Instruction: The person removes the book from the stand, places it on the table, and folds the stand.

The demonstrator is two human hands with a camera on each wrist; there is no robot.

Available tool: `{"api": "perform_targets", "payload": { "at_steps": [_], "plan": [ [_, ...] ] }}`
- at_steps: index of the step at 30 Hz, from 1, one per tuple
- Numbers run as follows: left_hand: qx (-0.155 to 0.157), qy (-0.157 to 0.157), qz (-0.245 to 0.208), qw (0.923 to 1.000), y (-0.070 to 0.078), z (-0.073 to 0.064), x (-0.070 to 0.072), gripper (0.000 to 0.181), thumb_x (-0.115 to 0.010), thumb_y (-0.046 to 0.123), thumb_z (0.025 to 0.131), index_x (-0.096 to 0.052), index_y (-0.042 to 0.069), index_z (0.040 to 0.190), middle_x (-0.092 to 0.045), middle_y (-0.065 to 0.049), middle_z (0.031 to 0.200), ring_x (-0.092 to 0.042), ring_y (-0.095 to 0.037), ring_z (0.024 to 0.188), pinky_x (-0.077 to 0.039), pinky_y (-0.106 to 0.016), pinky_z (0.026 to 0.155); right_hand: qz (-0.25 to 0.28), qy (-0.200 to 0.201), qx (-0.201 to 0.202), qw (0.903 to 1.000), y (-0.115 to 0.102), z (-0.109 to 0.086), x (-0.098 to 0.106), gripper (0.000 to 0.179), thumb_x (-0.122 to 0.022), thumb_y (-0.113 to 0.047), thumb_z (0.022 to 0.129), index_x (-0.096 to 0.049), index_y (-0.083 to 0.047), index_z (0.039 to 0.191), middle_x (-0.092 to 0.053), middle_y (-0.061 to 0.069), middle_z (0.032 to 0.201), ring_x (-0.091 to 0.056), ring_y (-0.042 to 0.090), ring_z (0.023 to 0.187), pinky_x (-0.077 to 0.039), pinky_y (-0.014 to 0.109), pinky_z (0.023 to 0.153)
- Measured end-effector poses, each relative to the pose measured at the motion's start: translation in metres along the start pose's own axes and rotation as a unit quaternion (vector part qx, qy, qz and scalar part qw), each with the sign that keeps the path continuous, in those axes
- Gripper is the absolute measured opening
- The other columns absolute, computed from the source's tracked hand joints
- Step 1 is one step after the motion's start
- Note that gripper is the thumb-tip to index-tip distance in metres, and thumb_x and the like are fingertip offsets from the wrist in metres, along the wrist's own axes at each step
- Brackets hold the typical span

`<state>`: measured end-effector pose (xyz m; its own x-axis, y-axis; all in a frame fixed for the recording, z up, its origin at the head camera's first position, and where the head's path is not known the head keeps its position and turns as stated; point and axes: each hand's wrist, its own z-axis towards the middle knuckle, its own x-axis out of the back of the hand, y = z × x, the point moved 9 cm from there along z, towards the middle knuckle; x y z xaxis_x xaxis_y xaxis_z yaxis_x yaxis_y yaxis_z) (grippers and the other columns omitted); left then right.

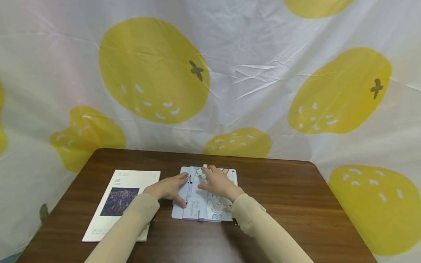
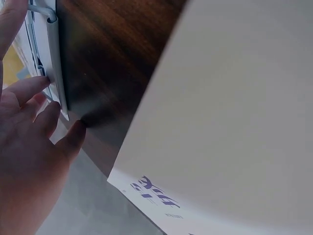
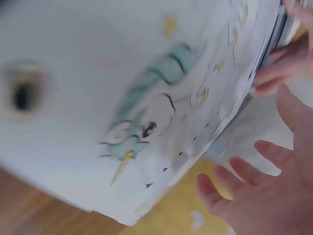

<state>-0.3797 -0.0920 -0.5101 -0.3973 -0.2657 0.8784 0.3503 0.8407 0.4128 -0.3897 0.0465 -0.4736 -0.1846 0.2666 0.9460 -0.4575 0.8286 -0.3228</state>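
A white notebook with a unicorn print [image 1: 215, 210] lies between my two hands on the table, and a small grey clip [image 1: 201, 220] sits at its near edge. My left hand [image 1: 169, 188] is at its left side, fingers and thumb spread. In the left wrist view, those fingertips are right at the edge of the notebook [image 2: 55, 63]. Above the far part of the cover is my right hand [image 1: 217, 180], its fingers extended and apart. The right wrist view has the printed cover [image 3: 161, 117] up close, blurred, with the right hand's fingers [image 3: 215, 193] beside it.
To the left lies a white booklet with a dark picture [image 1: 120, 201], partly covered by my left sleeve [image 1: 131, 223]. The brown wooden table [image 1: 289, 204] reaches back to a white curtain [image 1: 256, 80] printed with yellow fruit.
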Motion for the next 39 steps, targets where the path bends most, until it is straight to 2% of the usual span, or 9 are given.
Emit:
{"api": "perform_targets", "payload": {
  "at_steps": [4,7,9,15,20,25,28,34,39],
  "plan": [
    [0.000,0.002,0.001,1.0000,0.000,0.000,-0.001,0.107,-0.087,0.051,0.063,-0.040,0.008,0.149,-0.020,-0.004,0.162,-0.028,-0.032,0.143,-0.027,-0.049,0.113,-0.041,0.013,0.069,0.9967,-0.024,-0.025,-0.001,0.065,-0.058,-0.047,0.096,-0.043,-0.009,0.147,-0.051,0.018,0.138,-0.051,0.035,0.124,-0.044,0.053,0.098],
    [-0.002,0.002,-0.002,1.0000,0.001,0.000,-0.001,0.107,-0.088,0.050,0.063,-0.040,0.007,0.149,-0.019,-0.005,0.162,-0.027,-0.032,0.143,-0.027,-0.048,0.113,-0.077,0.015,0.102,0.9916,-0.037,-0.043,-0.006,0.068,-0.057,-0.054,0.094,-0.047,-0.009,0.144,-0.055,0.013,0.134,-0.056,0.030,0.119,-0.048,0.052,0.092],
    [-0.004,0.001,-0.001,1.0000,0.002,0.000,-0.001,0.108,-0.088,0.049,0.063,-0.040,0.007,0.149,-0.019,-0.005,0.162,-0.027,-0.031,0.143,-0.027,-0.048,0.113,-0.097,0.010,0.110,0.9891,-0.042,-0.054,-0.010,0.074,-0.058,-0.060,0.090,-0.047,-0.010,0.144,-0.056,0.010,0.133,-0.056,0.028,0.118,-0.049,0.051,0.089],
    [-0.001,-0.003,0.006,1.0000,0.000,0.001,-0.002,0.108,-0.087,0.050,0.064,-0.038,0.007,0.150,-0.018,-0.005,0.162,-0.026,-0.030,0.143,-0.026,-0.046,0.114,-0.127,-0.016,0.101,0.9866,-0.048,-0.072,-0.019,0.091,-0.061,-0.072,0.079,-0.044,-0.014,0.147,-0.051,0.011,0.141,-0.050,0.029,0.126,-0.043,0.056,0.095],
    [0.000,-0.008,0.004,1.0000,0.001,0.002,-0.002,0.108,-0.087,0.051,0.065,-0.038,0.006,0.150,-0.017,-0.006,0.162,-0.024,-0.030,0.144,-0.025,-0.046,0.114,-0.147,-0.023,0.105,0.9832,-0.052,-0.078,-0.023,0.091,-0.064,-0.072,0.077,-0.047,-0.014,0.144,-0.052,0.011,0.140,-0.052,0.029,0.124,-0.044,0.057,0.094],
    [-0.002,-0.012,0.001,0.9999,0.003,0.001,-0.002,0.108,-0.087,0.049,0.065,-0.037,0.004,0.150,-0.016,-0.007,0.162,-0.023,-0.030,0.145,-0.024,-0.046,0.115,-0.163,-0.013,0.107,0.9807,-0.050,-0.078,-0.026,0.083,-0.066,-0.066,0.080,-0.050,-0.013,0.141,-0.057,0.009,0.135,-0.057,0.026,0.119,-0.046,0.055,0.092],
    [-0.002,-0.013,0.000,0.9999,0.003,0.001,-0.002,0.108,-0.088,0.048,0.065,-0.037,0.003,0.150,-0.016,-0.007,0.162,-0.023,-0.031,0.145,-0.024,-0.046,0.115,-0.182,0.001,0.116,0.9763,-0.051,-0.077,-0.027,0.075,-0.067,-0.061,0.083,-0.053,-0.013,0.138,-0.062,0.005,0.127,-0.060,0.023,0.111,-0.048,0.050,0.089],
    [-0.004,-0.013,-0.005,0.9999,0.005,-0.001,-0.001,0.107,-0.088,0.046,0.066,-0.037,0.003,0.149,-0.016,-0.007,0.162,-0.023,-0.031,0.145,-0.024,-0.047,0.114,-0.212,0.022,0.150,0.9655,-0.054,-0.076,-0.028,0.067,-0.068,-0.057,0.084,-0.056,-0.013,0.134,-0.068,0.000,0.110,-0.065,0.018,0.091,-0.050,0.036,0.074],
    [-0.010,-0.011,-0.005,0.9999,0.007,-0.002,0.001,0.107,-0.088,0.044,0.065,-0.038,0.001,0.149,-0.017,-0.009,0.162,-0.023,-0.033,0.144,-0.024,-0.048,0.114,-0.219,0.023,0.164,0.9616,-0.056,-0.075,-0.028,0.066,-0.067,-0.056,0.085,-0.055,-0.014,0.134,-0.068,-0.001,0.101,-0.065,0.017,0.081,-0.050,0.033,0.067]
  ]
}}
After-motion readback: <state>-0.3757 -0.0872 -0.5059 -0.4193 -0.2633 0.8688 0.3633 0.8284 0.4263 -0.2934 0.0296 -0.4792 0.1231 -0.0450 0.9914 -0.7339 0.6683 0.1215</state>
